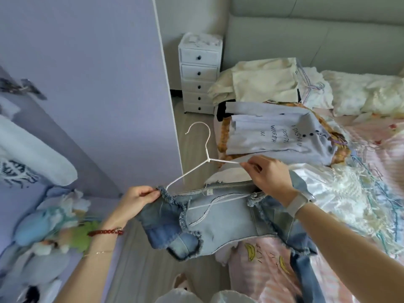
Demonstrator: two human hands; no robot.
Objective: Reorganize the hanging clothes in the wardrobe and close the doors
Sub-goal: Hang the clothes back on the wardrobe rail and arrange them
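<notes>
At centre frame, the left hand [137, 199] pinches the frayed shoulder edge of a denim jacket [218, 224]. The right hand [269, 176] pinches the upper arm of a white hanger [196, 171], which is partly inside the jacket. A folded grey top [282, 138] lies on the bed [360, 171], upper right.

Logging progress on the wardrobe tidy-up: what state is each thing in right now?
Denim garment: partly on the hanger, one shoulder pinched by the left hand.
White hanger: off the rail, arm pinched by the right hand.
Drawer unit: drawers closed.
Lilac top: folded on the bed.
</notes>
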